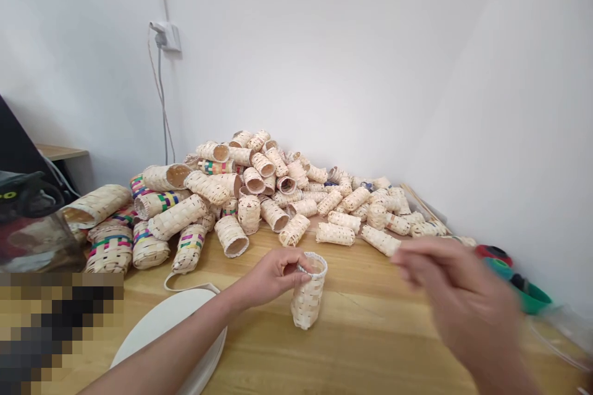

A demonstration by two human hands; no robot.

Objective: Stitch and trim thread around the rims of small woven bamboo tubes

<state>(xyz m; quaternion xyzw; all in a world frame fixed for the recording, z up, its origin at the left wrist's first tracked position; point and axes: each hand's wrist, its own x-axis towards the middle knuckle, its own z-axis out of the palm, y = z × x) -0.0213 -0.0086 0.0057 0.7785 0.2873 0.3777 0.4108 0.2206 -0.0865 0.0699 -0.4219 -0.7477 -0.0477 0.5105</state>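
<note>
My left hand (pixel 282 274) pinches the rim of a small cylindrical woven basket (pixel 308 305), thumb and fingers at its open top. The basket is pale, made of flat strips, with a whitish wrapped edge, and stands nearly upright, slightly tilted, over the wooden table. To the right, apart from the basket, my right hand (pixel 456 296) is raised and blurred by motion. Its fingers look drawn together in a pinch; what they hold, if anything, cannot be made out. A faint thin line runs over the tabletop between basket and right hand.
A large heap of similar woven baskets (pixel 250 213) lies against the white wall, some with coloured bands. At front left lies a white flat roll (pixel 157 327) with a loose strip. A green bowl-like item (pixel 537 299) sits at right. A clear container (pixel 37 241) stands far left.
</note>
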